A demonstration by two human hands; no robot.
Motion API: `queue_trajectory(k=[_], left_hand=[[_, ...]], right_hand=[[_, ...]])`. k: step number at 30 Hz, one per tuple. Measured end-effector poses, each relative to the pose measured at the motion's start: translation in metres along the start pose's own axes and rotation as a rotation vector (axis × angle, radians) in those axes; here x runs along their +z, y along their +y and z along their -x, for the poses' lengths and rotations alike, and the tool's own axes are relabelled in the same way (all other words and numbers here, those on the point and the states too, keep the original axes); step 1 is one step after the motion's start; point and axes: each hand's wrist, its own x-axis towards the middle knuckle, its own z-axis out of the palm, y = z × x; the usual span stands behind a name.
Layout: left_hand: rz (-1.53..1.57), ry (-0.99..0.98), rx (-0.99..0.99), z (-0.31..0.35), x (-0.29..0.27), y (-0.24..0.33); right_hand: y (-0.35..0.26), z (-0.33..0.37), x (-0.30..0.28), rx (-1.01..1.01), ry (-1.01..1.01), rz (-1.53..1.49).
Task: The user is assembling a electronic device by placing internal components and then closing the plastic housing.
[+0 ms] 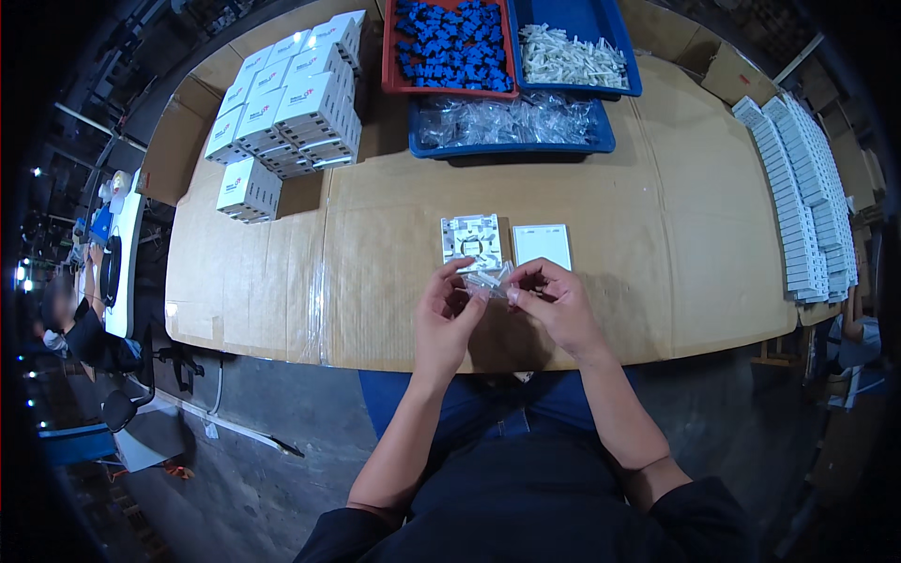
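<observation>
Between my two hands is a small clear plastic bag (pixel 488 281) with white stick-like pieces in it. My left hand (pixel 450 311) pinches the bag's left side, thumb against fingers. On the other side my right hand (pixel 554 298) grips the bag's right edge between thumb and fingertips. Just beyond them lies an open white plastic case (pixel 469 235) with a round ring moulded in its middle; its near edge is partly hidden by my left fingers. Beside it to the right rests a flat white square cover (pixel 542 244), its near corner behind my right hand.
Far back stand a red tray (pixel 387 66) of blue parts, a blue tray (pixel 633 70) of white sticks and another blue tray (pixel 511 150) of clear bags. White boxes (pixel 310 103) are stacked at left, white cases (pixel 798 197) at right. People work at both sides.
</observation>
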Motion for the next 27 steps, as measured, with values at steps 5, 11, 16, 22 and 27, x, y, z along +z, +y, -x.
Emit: queue_trajectory(k=[5, 11, 16, 22, 27], left_hand=[[0.314, -0.049, -0.226, -0.002, -0.007, -0.012], [0.152, -0.029, -0.128, -0.004, -0.007, -0.003], [0.11, -0.026, -0.075, -0.004, -0.009, -0.005], [0.027, -0.045, -0.105, -0.008, -0.014, 0.001], [-0.207, -0.036, -0.051, -0.009, -0.02, 0.005]], right_hand=[[-0.01, 0.001, 0.008, -0.021, -0.051, 0.031], [0.004, -0.003, 0.004, -0.054, -0.005, 0.038], [0.001, -0.006, 0.003, -0.007, 0.017, 0.0], [0.001, -0.005, 0.006, -0.035, 0.063, -0.001], [0.004, -0.007, 0.004, -0.068, 0.072, 0.011]])
